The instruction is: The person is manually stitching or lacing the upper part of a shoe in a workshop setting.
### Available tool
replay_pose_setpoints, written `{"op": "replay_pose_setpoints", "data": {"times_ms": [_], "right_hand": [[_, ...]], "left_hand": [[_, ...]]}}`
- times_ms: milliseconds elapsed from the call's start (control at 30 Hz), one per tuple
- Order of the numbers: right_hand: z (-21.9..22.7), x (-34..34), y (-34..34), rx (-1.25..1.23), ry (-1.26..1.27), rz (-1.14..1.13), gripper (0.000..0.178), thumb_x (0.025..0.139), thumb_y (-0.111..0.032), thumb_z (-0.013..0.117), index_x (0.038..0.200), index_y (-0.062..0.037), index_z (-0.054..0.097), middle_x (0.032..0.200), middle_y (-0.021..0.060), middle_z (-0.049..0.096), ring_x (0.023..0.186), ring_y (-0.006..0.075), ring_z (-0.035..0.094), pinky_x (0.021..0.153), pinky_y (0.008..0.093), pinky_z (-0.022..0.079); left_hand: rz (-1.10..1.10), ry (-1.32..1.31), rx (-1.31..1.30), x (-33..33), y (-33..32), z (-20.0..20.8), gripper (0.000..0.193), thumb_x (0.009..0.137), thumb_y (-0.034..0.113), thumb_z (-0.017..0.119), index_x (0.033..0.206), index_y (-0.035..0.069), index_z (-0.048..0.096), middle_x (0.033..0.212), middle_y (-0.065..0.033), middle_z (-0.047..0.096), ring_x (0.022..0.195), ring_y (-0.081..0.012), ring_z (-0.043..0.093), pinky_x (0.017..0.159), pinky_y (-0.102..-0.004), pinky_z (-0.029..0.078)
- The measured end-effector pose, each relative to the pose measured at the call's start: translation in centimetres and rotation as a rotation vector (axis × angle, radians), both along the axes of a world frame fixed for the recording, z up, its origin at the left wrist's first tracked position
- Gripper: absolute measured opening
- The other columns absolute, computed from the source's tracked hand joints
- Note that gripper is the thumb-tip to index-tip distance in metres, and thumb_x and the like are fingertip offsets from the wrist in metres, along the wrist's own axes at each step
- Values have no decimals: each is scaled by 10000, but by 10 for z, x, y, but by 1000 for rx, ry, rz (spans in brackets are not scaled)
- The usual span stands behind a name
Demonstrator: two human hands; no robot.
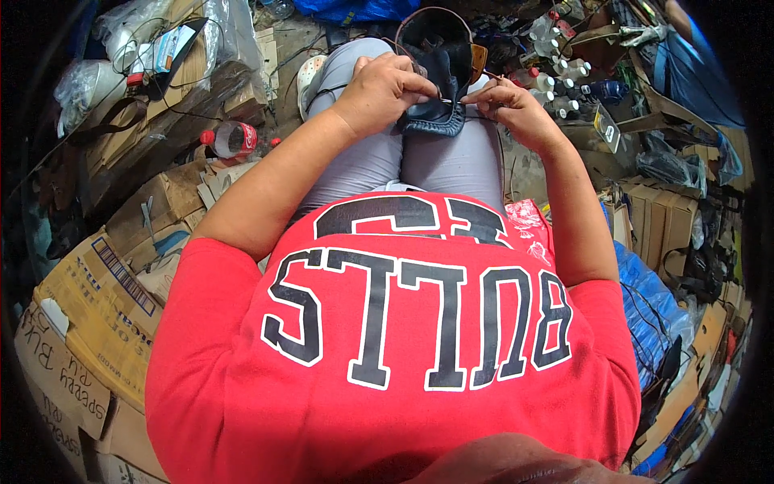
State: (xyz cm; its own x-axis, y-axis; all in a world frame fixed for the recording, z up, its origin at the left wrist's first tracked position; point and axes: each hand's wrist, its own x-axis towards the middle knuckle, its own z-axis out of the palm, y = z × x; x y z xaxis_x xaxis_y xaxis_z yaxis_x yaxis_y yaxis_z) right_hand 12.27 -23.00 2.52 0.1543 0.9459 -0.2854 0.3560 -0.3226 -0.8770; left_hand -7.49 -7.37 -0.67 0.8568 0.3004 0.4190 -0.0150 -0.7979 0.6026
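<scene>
A black leather shoe (435, 123) with a gathered, pleated toe seam lies across my knees, toe toward me. Its opening and brown-edged back part point away. My left hand (385, 87) is closed at the shoe's left side, thumb and fingers pinching near the top of the toe part. From the other side, my right hand (513, 109) reaches in with thumb and forefinger pressed together beside the same spot. A thin pale bit shows between the two sets of fingertips; it is too small to name.
Several small clear bottles (560, 85) with white and red caps stand at the far right. A red-capped plastic bottle (240, 140) lies on the left. Cardboard boxes (97, 310) crowd the near left; blue plastic sheeting (649, 302) and more cardboard (657, 214) lie on the right.
</scene>
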Motion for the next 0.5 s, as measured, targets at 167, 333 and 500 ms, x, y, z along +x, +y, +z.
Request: {"op": "replay_pose_setpoints", "data": {"times_ms": [167,333,500], "right_hand": [[-5,-1,0,50,-19,4,325,773,80,550,1003,-87,707,904,33,595,858,126,516,804,232,435],[0,-5,-4,-35,-86,10,286,777,3,622,1037,-91,695,884,18,590,824,111,520,779,227,435],[-8,-10,-10,23,188,-134,291,793,-73,670,1083,-54,664,940,12,631,868,86,552,804,228,438]], "left_hand": [[6,96,-25,6,1,4,148,738,142,701,867,209,728,718,14,542,771,-162,517,738,-352,356],[-59,100,18,2,0,15,164,728,152,710,887,193,719,741,21,583,840,-171,539,800,-357,350],[73,242,-160,-5,-8,14,178,732,233,704,910,224,716,774,43,643,893,-165,546,819,-381,298]]}}
